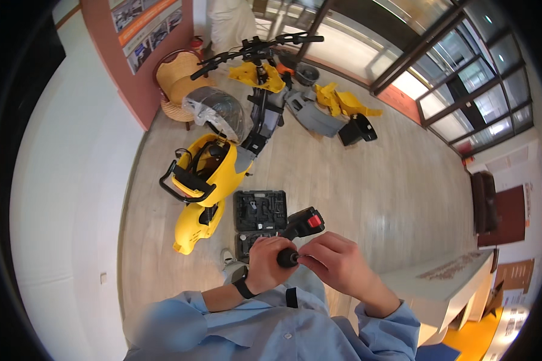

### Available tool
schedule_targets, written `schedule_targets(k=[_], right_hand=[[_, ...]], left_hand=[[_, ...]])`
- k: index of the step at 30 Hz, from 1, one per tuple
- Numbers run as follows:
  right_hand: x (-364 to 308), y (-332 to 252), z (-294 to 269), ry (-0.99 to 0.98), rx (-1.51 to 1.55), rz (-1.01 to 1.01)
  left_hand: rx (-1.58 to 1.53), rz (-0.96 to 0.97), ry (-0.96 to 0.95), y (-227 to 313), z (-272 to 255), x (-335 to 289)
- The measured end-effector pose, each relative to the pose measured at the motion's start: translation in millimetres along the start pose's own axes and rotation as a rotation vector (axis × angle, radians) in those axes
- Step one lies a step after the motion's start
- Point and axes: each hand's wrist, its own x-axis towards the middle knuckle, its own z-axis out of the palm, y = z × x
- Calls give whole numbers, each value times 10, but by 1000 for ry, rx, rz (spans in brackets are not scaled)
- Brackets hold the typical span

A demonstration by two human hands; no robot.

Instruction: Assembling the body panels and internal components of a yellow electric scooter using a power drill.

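Observation:
A black cordless drill (305,223) with a red patch on its battery end is held in front of my body. My left hand (267,263), with a dark watch on its wrist, is wrapped round the drill near its black chuck (288,257). The chuck points back toward me and to the right. My right hand (335,260) pinches a thin bit (302,256) at the chuck's tip; most of it is hidden by the fingers. Below, on the floor, lies an open black tool case (260,210) with moulded compartments, its near half partly covered by my left hand.
A partly stripped yellow electric scooter (227,180) stands ahead to the left, beside a wicker chair (183,78). Loose yellow panels (345,103), a grey panel (312,114) and a black box (358,129) lie beyond it. A pale counter (433,289) is at near right.

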Motion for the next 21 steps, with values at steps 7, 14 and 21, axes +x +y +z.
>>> schedule_targets(k=[7,14,21], right_hand=[[7,-523,98,9,-232,-107],[-562,-672,336,231,122,142],[-1461,-825,712,670,771,223]], left_hand=[[-74,165,61,127,-306,-187],[-358,172,-9,365,-335,-416],[-464,130,5,704,161,-762]])
